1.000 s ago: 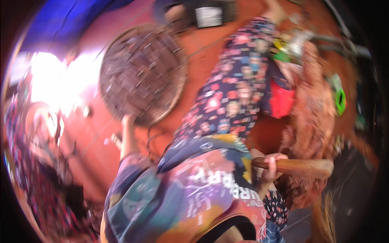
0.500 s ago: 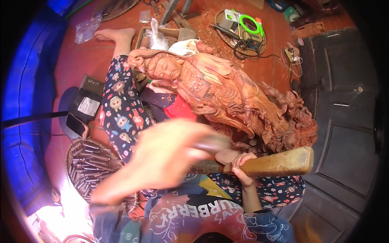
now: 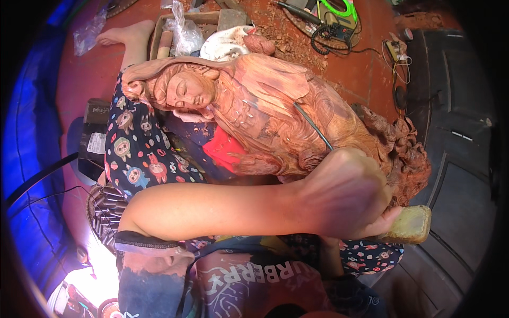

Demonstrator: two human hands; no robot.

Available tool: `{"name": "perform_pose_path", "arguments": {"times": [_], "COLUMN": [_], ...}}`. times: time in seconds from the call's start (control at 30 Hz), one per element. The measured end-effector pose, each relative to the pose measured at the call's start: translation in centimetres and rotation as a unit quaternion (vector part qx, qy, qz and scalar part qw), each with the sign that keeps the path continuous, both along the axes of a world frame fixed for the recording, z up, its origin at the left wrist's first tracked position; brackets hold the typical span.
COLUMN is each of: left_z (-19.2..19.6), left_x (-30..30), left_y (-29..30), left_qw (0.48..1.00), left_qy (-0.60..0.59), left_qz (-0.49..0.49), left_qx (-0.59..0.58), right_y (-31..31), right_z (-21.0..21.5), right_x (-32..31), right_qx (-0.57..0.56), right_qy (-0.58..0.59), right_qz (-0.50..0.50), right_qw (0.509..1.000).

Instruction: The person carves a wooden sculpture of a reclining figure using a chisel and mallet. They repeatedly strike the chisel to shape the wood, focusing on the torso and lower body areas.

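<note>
My left hand (image 3: 347, 193) is closed round a slim carving chisel whose dark metal shaft (image 3: 314, 126) slants up and left onto the robe of a reclining carved wooden figure (image 3: 265, 106). The chisel's handle is hidden in the fist. Behind my left wrist, my right forearm (image 3: 331, 257) shows only in part, and its hand is covered. Just past the left fist sticks out the pale end of a wooden mallet (image 3: 411, 225), which the earlier frame shows in my right hand. The figure lies across my lap, face up, its rough root-like base at the right.
A basket of chisels (image 3: 104, 209) stands at the left by a bright lamp. Beyond the figure are a wooden box (image 3: 209, 17) with a plastic bag, a white cloth (image 3: 225, 45), wood chips, and a corded power tool (image 3: 302, 11). A dark cabinet (image 3: 461, 111) borders the right side.
My left hand has swung right across my body, and the chisel shaft now meets the figure's robe. The mallet and right hand have become mostly covered by it. The view has shifted nearer the figure.
</note>
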State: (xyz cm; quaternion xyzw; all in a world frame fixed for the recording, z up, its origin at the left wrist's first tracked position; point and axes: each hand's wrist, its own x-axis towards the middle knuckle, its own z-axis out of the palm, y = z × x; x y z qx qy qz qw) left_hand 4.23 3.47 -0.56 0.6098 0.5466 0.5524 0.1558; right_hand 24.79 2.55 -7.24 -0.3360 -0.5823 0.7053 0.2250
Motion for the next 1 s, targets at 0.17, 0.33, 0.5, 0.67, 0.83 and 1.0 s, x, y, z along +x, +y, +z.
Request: {"name": "perform_pose_path", "arguments": {"times": [0.17,0.33,0.5,0.67,0.83,1.0], "left_z": [-0.9,-1.5,-1.8,-2.2,-1.7,-0.9], "left_x": [0.1,0.1,0.2,-0.1,-0.6,-1.2], "left_y": [0.5,1.0,1.0,1.1,0.6,0.5], "left_qw": [0.998,0.997,0.991,0.987,0.986,0.981], "left_qy": [-0.019,-0.019,-0.022,-0.041,-0.048,-0.078], "left_qz": [0.054,0.071,0.1,0.119,0.123,0.138], "left_qx": [0.009,0.033,0.082,0.098,0.103,0.112], "right_y": [-0.1,-0.2,-0.2,-0.3,-0.2,0.1], "right_z": [-0.2,-0.2,-0.2,-0.3,-0.3,-0.4], "right_x": [-0.1,0.0,0.0,0.0,0.0,0.2], "right_qx": [0.016,0.03,0.045,0.058,0.071,0.086], "right_qy": [-0.017,-0.028,-0.041,-0.05,-0.053,-0.07], "right_qz": [-0.008,-0.012,-0.01,-0.012,-0.013,-0.007], "right_qw": [1.0,0.999,0.998,0.997,0.996,0.994]}}
